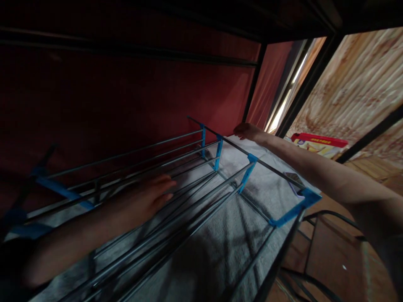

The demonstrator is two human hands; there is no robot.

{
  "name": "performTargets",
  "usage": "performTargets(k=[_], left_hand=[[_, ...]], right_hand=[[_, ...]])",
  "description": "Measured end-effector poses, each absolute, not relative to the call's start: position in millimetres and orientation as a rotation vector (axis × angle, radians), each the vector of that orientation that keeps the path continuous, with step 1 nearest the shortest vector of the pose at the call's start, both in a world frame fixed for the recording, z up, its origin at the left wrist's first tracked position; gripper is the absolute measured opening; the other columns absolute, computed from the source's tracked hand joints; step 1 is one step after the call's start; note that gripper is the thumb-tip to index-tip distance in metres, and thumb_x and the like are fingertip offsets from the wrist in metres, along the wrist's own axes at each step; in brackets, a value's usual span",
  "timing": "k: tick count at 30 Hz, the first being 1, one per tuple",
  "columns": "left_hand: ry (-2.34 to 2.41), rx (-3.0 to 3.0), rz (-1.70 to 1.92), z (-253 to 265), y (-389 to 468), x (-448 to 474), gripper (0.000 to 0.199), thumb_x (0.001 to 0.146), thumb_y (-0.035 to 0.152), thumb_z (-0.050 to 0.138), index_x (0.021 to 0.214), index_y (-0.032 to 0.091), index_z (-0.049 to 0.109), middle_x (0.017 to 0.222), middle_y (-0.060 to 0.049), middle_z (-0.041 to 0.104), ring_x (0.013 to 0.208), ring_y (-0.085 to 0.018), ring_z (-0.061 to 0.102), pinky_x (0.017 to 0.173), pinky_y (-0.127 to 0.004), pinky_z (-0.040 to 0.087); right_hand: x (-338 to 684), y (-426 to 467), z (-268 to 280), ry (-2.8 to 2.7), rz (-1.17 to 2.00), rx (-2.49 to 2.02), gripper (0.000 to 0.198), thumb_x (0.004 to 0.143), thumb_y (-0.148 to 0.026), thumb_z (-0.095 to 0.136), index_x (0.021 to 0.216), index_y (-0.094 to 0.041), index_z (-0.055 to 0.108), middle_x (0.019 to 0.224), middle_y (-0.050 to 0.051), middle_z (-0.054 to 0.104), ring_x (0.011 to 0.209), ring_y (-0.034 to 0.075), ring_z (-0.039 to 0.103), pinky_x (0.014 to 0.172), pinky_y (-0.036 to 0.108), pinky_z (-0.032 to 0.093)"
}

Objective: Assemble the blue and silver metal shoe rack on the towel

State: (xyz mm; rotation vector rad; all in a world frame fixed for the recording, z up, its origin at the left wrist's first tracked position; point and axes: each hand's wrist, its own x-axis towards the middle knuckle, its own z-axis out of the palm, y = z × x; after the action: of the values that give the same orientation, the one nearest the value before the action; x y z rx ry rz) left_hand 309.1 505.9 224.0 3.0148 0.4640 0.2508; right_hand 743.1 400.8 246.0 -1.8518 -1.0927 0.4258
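So the rack [204, 202] is the big thing here: a bunch of thin metal rods with blue clips [247, 173] at both ends, sitting on a pale blanket [270, 184]. Its long axis runs away from the wearer on a slant, from low on the left up toward the right, with the end bar [234, 144] crossing the far end.

The bit I'd watch is how the hands sit against that axis. Left hand [157, 193] is out over the middle of the rack, fingers loosely bent with a gap between them, pointing at the end bar. Rods pass under it and to its right, so for the long rods it's the nearer hand, imo. Can't tell if it's brushing one or just above, kinda blurry.

Right hand [247, 131] is just past the rack's end bar, on the outer side, fingers bent downward. Can't tell whether they're closed on anything. That's the closer hand for the bar and the clips at that end; those lie back toward the wearer from its fingertips.

Also a phone-looking thing [295, 179] by the rack's near right corner, and a red and yellow box [319, 143] well beyond that end.
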Motion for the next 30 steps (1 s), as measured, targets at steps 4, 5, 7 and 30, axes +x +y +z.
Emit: performTargets(k=[4,5,7,30], left_hand=[[0.279,3.128,0.068,195.8,503.8,403.1,0.03,0.093,0.025,0.047,0.117,0.02,0.065,0.124,-0.01,0.066,0.113,-0.024,0.062,0.102,-0.037,0.047],[0.284,3.152,0.054,189.1,506.2,423.9,0.03,0.093,0.023,0.047,0.117,0.017,0.064,0.125,-0.012,0.065,0.114,-0.026,0.062,0.104,-0.038,0.046],[0.321,3.166,0.085,176.2,512.8,459.0,0.035,0.092,0.018,0.046,0.123,0.011,0.059,0.13,-0.018,0.061,0.121,-0.027,0.058,0.109,-0.04,0.042],[0.772,2.668,0.248,98.1,556.4,620.2,0.018,0.089,0.025,0.061,0.101,0.012,0.065,0.103,-0.014,0.07,0.098,-0.026,0.066,0.083,-0.033,0.049]], right_hand=[[747.1,412.7,220.2,-1.156,0.705,-1.839,0.021,0.072,-0.013,0.066,0.092,-0.017,0.067,0.101,0.008,0.071,0.091,0.018,0.063,0.078,0.026,0.053],[744.6,418.5,215.9,-1.181,0.749,-1.837,0.022,0.072,-0.013,0.066,0.093,-0.017,0.067,0.102,0.008,0.071,0.094,0.019,0.063,0.08,0.026,0.053],[739.4,431.6,209.4,-1.215,0.793,-1.833,0.025,0.071,-0.014,0.066,0.096,-0.017,0.067,0.103,0.007,0.071,0.097,0.019,0.062,0.084,0.026,0.052],[735.0,462.7,197.6,-1.348,0.703,-1.962,0.02,0.07,-0.003,0.064,0.085,-0.016,0.059,0.065,-0.002,0.052,0.06,0.01,0.043,0.053,0.019,0.037]])
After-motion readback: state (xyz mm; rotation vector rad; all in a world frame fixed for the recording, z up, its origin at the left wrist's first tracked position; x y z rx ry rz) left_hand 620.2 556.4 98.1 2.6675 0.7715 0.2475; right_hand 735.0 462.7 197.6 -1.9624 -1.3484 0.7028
